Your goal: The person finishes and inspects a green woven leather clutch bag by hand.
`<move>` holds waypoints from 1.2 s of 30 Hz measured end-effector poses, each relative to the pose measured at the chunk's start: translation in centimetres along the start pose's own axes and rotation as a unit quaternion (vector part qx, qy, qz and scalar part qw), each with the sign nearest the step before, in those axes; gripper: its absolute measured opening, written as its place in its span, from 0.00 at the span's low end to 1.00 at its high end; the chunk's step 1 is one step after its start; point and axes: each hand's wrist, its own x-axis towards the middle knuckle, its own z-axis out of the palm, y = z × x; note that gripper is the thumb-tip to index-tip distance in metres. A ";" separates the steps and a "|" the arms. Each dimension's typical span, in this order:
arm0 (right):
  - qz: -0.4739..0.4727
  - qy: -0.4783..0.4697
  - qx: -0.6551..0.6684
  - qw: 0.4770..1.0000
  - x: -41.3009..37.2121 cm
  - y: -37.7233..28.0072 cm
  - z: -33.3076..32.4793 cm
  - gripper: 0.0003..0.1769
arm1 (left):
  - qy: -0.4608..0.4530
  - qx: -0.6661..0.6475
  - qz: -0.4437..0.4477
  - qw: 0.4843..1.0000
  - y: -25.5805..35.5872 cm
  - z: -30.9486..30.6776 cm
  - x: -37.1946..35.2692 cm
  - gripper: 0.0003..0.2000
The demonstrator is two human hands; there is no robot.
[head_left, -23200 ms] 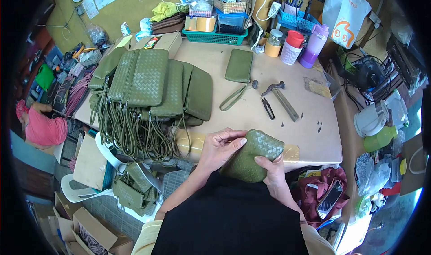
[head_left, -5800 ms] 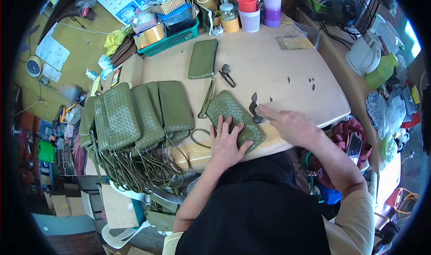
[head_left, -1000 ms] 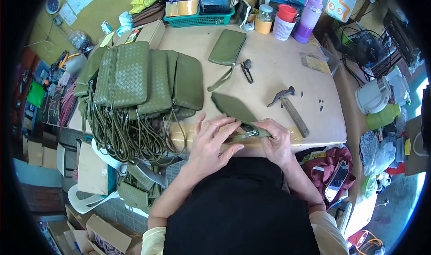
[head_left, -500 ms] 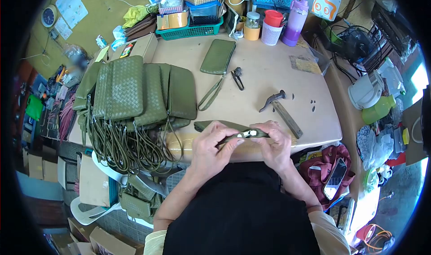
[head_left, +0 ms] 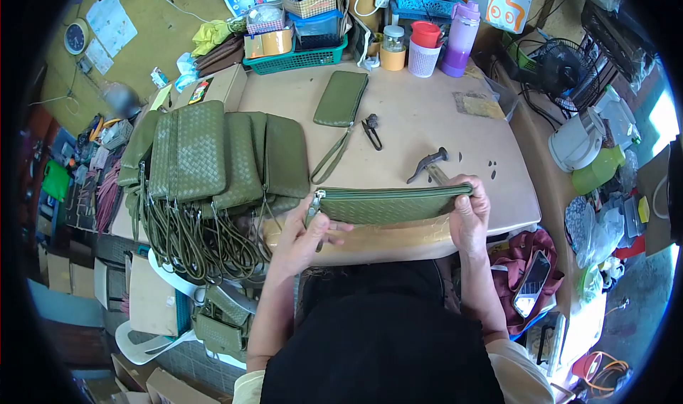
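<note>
A green woven zip pouch (head_left: 391,208) is stretched level over the table's front edge, its zip along the top. My right hand (head_left: 471,215) grips its right end between thumb and fingers. At the other end, my left hand (head_left: 302,237) is closed on the corner beside the silver zip pull (head_left: 319,194), with some fingers extended below. Behind the pouch lies a hammer (head_left: 429,164), its handle partly covered. A second green pouch (head_left: 340,98) with a wrist strap lies farther back, next to black-handled pliers or snips (head_left: 372,131).
Stacked green pouches (head_left: 188,151) fill the table's left side, their straps hanging over the edge. Baskets (head_left: 295,59), cups (head_left: 425,48) and a purple bottle (head_left: 461,38) line the back. A phone (head_left: 532,286) rests on maroon cloth at the right.
The pouch was bunched between both hands; now it is drawn out lengthwise. My left hand has moved left and my right hand right, and the zip now shows along the top.
</note>
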 end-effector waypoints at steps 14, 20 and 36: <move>-0.011 -0.107 -0.501 0.859 0.1 -1.0 2.8 0.10 | 0.090 0.039 -0.088 0.991 -4.0 -1.0 1.0 0.19; -0.097 -0.216 -0.636 0.734 0.3 -1.1 8.2 0.16 | 0.083 -0.070 -0.047 0.993 -3.7 0.0 0.7 0.18; -0.271 -0.183 -0.625 0.709 0.8 -0.2 9.1 0.09 | 0.035 0.176 -0.042 0.983 0.2 0.3 -0.3 0.16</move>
